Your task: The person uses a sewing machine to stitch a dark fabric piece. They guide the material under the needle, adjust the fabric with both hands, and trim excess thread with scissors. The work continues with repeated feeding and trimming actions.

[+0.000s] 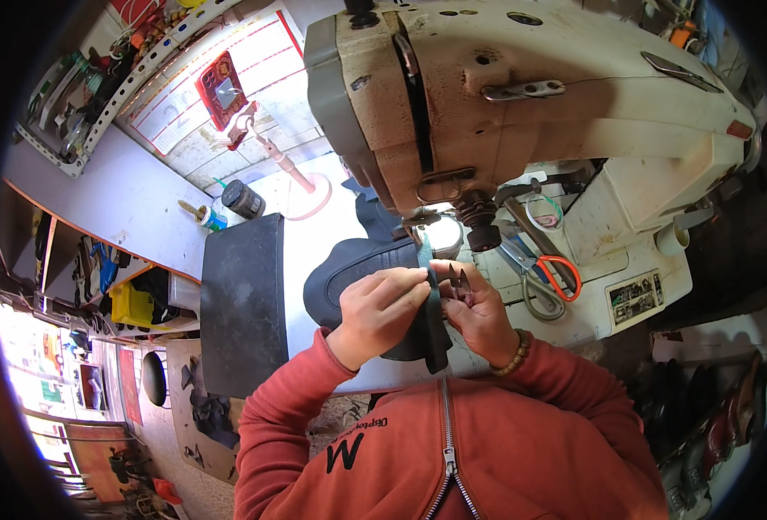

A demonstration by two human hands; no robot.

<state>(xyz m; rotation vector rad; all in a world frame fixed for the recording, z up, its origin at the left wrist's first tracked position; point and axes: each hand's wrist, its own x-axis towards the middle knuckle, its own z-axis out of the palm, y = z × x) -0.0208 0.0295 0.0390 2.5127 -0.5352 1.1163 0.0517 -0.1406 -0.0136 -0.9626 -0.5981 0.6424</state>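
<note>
Viewed remotely through the head camera; I take the sewing machine (522, 104) as reference. Dark workpiece (321, 282): on the near side of the machine's head, its upper edge close to the needle area. A blue-green strip (435, 316) runs along its right edge. I read the left hand (370, 314) as pinching the strip, thumb against bent fingers. Right hand (483, 325): fingers curled around small pointed snips (465, 282), blades projecting; forefinger tip beside the strip, contact I cannot tell. Orange-handled scissors (565, 276) lie under the machine's arm. Left of the machine I log a black mat (243, 303) and a pink phone stand (292, 173).
</note>
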